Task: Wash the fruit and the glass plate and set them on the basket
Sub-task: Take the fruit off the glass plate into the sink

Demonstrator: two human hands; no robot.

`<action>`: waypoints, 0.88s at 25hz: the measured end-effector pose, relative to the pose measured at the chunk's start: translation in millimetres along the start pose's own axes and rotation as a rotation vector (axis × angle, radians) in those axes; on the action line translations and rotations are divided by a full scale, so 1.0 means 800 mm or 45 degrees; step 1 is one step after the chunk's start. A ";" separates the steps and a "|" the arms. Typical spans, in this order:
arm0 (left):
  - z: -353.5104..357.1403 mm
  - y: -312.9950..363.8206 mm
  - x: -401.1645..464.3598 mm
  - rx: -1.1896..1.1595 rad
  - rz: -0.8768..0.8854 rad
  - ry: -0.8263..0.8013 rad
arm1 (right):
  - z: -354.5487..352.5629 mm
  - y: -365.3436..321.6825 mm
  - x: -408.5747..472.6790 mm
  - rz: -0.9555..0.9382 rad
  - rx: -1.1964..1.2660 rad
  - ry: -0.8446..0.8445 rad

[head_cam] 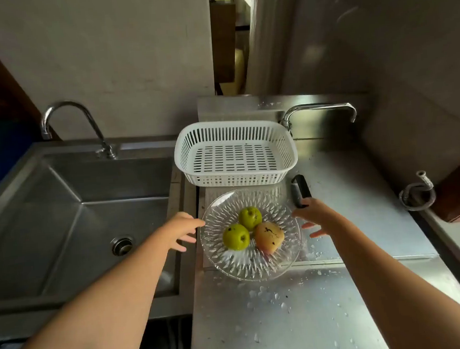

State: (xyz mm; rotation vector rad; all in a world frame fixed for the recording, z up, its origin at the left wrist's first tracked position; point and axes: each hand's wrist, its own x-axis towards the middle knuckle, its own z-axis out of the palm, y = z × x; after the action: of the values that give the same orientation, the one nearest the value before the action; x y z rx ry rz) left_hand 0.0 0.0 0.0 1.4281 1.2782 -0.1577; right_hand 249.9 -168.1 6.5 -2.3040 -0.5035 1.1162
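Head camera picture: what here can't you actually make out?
- Left hand: whether it touches the glass plate, too close to tell.
- Right hand: covers the near end of the dark object; what it is stays unclear.
- Dark specks on the reddish fruit: too small to identify.
- Basket hides the counter behind.

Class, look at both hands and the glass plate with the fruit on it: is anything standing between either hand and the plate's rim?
Nothing visible does. The left hand is at the left rim of the glass plate, the right hand at its right rim, both open. The black-handled tool lies beyond the right hand, not in between.
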 end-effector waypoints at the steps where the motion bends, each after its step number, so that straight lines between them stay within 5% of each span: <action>1: 0.004 -0.004 0.002 -0.057 -0.034 -0.006 | 0.003 0.004 0.002 0.031 0.036 -0.024; 12: 0.037 -0.051 0.034 -0.448 0.009 0.069 | 0.041 0.038 0.016 0.015 0.250 0.087; 22: -0.063 -0.124 -0.007 -0.578 -0.010 0.161 | 0.121 -0.037 -0.018 -0.074 0.162 -0.092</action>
State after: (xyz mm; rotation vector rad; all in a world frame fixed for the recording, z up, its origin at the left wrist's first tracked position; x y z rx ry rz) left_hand -103.4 10.8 -41.0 1.0536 1.3210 0.2109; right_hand 160.7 -124.0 -17.4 -2.1329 -0.5086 1.1725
